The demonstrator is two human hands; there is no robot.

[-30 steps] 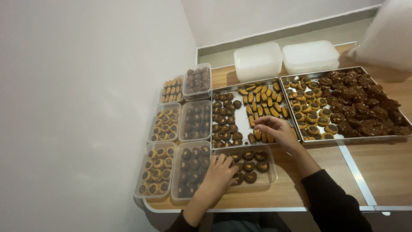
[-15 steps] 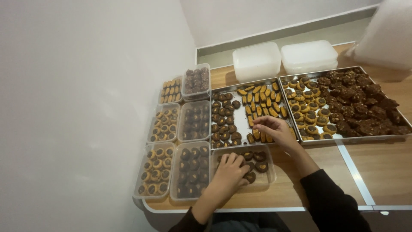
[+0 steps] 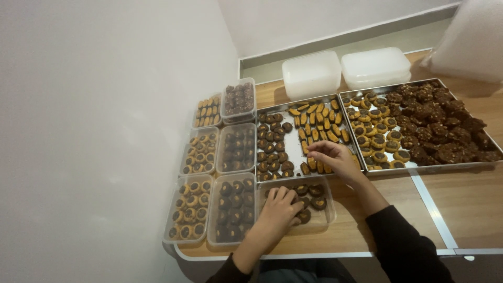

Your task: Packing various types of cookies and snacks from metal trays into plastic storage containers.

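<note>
From the head camera, the small dark round cookies [image 3: 308,195] lay in a clear plastic container [image 3: 329,214] just in front of the middle baking tray [image 3: 295,148]. They looked light, crumbly and easily crushed, probably best pinched lightly at the sides rather than pressed on top.

The left hand [image 3: 281,205] rested inside that container in front of the tray, fingers curled narrowly down onto the cookies; whether it actually pinched one could not be told.

The right hand [image 3: 332,158] hovered over the tray's near edge, fingertips drawn together above the orange oblong cookies [image 3: 320,124]; whether a cookie sat between them could not be told.

Left of the tray stood filled containers [image 3: 237,150]. Right of it lay a second tray [image 3: 419,165] of cookies, and behind it two white lidded boxes [image 3: 312,74].
</note>
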